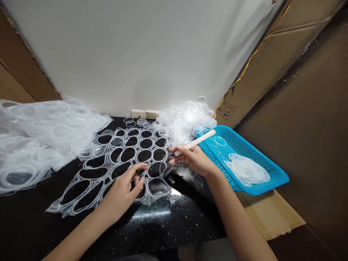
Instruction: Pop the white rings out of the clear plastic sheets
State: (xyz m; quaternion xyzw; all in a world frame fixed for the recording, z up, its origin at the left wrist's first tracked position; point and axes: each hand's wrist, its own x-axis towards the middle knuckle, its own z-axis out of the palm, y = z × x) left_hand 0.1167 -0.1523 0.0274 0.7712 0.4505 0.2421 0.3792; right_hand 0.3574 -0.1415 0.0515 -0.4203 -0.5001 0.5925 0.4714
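Note:
A translucent sheet of joined rubbery rings [144,156] lies flat in front of me, with round holes showing the black surface. My left hand [126,188] rests on its near part, thumb and index finger apart and touching the sheet. Over the sheet's right edge, my right hand [194,159] grips a slim white stick-like tool [199,140], slanting up to the right; its working tip is hidden by the fingers. A thin clear loop hangs by those fingertips, and whether they hold it is unclear.
Stacked ring sheets [49,134] lie at left. A tangled heap of clear scraps [187,117] sits behind my right hand. To the right, a blue basket [280,177] holds loose thin rings [248,170]. Cardboard [304,108] flanks the black tabletop [174,228]; a white wall stands behind.

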